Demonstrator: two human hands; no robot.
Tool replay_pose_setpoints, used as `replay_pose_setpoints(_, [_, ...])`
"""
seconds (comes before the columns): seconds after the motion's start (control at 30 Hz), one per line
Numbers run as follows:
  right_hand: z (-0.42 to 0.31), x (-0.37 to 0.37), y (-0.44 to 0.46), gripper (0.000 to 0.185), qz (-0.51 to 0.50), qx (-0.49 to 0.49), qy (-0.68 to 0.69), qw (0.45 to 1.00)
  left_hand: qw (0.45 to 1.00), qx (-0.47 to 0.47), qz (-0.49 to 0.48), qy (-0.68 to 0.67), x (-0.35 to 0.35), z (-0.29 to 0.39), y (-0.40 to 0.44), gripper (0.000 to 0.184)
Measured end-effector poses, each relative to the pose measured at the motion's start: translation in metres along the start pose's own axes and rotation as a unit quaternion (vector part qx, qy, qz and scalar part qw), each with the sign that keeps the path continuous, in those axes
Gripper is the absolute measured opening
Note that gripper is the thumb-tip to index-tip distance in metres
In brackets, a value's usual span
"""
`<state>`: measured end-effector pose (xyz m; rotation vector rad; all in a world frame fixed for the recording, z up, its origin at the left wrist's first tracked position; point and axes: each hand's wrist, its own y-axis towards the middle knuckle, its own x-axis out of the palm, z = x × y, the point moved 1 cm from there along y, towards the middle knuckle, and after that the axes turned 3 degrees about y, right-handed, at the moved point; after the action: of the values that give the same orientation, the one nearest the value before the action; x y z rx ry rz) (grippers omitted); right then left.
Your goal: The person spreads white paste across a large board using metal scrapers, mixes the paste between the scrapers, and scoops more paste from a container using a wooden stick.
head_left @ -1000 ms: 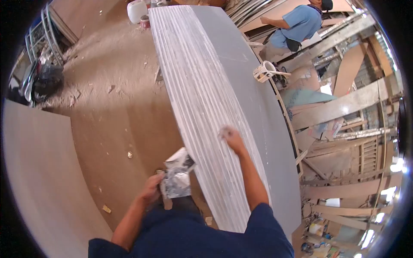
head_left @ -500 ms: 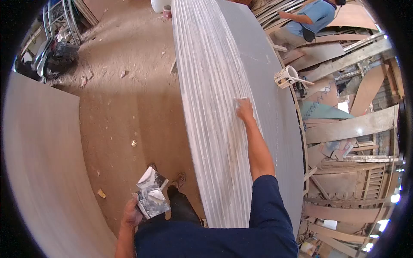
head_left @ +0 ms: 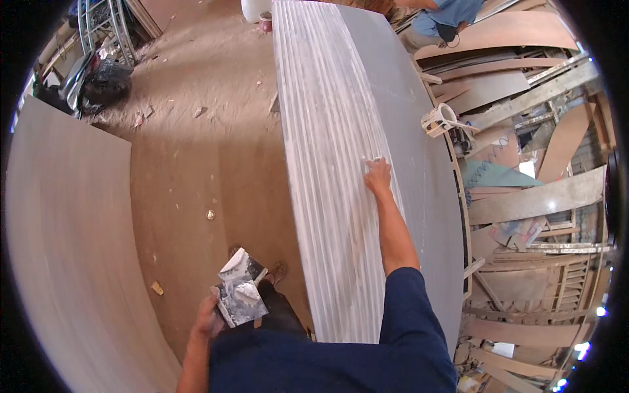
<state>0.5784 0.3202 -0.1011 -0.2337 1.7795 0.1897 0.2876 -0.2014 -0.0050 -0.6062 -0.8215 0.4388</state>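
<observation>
A long panel with whitish ridges point(head_left: 334, 131) stretches away in front of me. My right hand point(head_left: 378, 177) is closed at its right-hand ridges, the fingers pressed together. A thin pale edge shows at the fingertips, too small to name. Low on the left, my left hand point(head_left: 208, 316) grips a dark putty board point(head_left: 241, 306) by its side, away from the panel. White paste lies on it in lumps and smears. Another paste-covered flat piece point(head_left: 240, 263) overlaps its far end; whether the two are joined I cannot tell.
Smooth grey surface point(head_left: 419, 190) borders the ridges, with a cut-out white bucket point(head_left: 439, 120) at its right edge. Wood offcuts point(head_left: 524, 203) crowd the right. Another board point(head_left: 72, 236) stands left. A co-worker point(head_left: 439, 19) bends at top right; a motorbike point(head_left: 101, 82) is top left.
My right hand has come slightly toward me along the ridges. The left hand still holds the paste-covered board. The co-worker has shifted up and left in view, and the whole view has moved slightly.
</observation>
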Motion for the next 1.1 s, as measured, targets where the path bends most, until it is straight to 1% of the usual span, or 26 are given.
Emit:
replay_pose_setpoints(0.1, [0.002, -0.009, -0.013, 0.047, -0.009, -0.017, -0.015, 1.0, 1.0, -0.003, 0.014, 0.012, 0.006, -0.001, -0.009, 0.059])
replay_pose_setpoints(0.17, [0.011, -0.006, -0.02, 0.048, -0.02, -0.023, -0.021, 0.999, 1.0, -0.007, -0.003, -0.016, -0.008, -0.012, -0.007, 0.058])
replay_pose_setpoints(0.23, [0.015, -0.004, -0.031, 0.048, 0.013, -0.065, -0.045, 0.997, 0.999, -0.011, -0.019, -0.041, -0.012, -0.018, -0.011, 0.057])
replay_pose_setpoints(0.3, [0.022, -0.005, -0.042, 0.049, 0.007, -0.066, -0.044, 0.997, 1.0, 0.004, -0.015, -0.019, -0.006, -0.018, -0.015, 0.057])
replay_pose_setpoints(0.43, [0.026, -0.013, -0.074, 0.049, -0.007, -0.054, -0.027, 0.998, 0.999, 0.012, -0.022, -0.035, -0.002, -0.024, -0.024, 0.057])
replay_pose_setpoints(0.5, [0.031, -0.017, -0.09, 0.047, -0.017, -0.055, -0.038, 0.998, 1.0, 0.016, -0.018, 0.009, -0.002, -0.028, -0.027, 0.059])
replay_pose_setpoints(0.53, [0.035, -0.015, -0.097, 0.045, -0.026, -0.057, -0.046, 0.997, 1.0, 0.015, -0.021, 0.008, -0.003, -0.029, -0.028, 0.059])
replay_pose_setpoints(0.63, [0.048, -0.012, -0.124, 0.046, -0.003, -0.072, -0.049, 0.996, 0.999, -0.003, -0.035, 0.014, -0.004, -0.038, -0.034, 0.06])
replay_pose_setpoints(0.7, [0.056, -0.013, -0.143, 0.048, -0.01, -0.068, -0.042, 0.997, 0.997, -0.016, -0.057, -0.056, -0.005, -0.045, -0.04, 0.056])
replay_pose_setpoints(0.73, [0.058, -0.016, -0.153, 0.049, -0.017, -0.067, -0.033, 0.997, 0.997, -0.02, -0.058, -0.056, -0.006, -0.046, -0.045, 0.056])
replay_pose_setpoints(0.83, [0.062, -0.02, -0.184, 0.049, -0.021, -0.065, -0.036, 0.997, 0.998, -0.013, -0.06, -0.024, -0.018, -0.056, -0.061, 0.055])
replay_pose_setpoints(0.9, [0.064, -0.023, -0.204, 0.049, -0.025, -0.061, -0.041, 0.997, 0.998, 0.018, -0.055, -0.013, -0.027, -0.066, -0.073, 0.054])
replay_pose_setpoints(1.0, [0.077, -0.02, -0.232, 0.048, -0.03, -0.051, -0.057, 0.997, 0.999, 0.024, -0.034, -0.03, -0.036, -0.081, -0.101, 0.052])
replay_pose_setpoints(1.1, [0.09, -0.02, -0.271, 0.047, -0.03, -0.041, -0.066, 0.997, 1.0, 0.006, -0.011, -0.023, -0.064, -0.109, -0.134, 0.051])
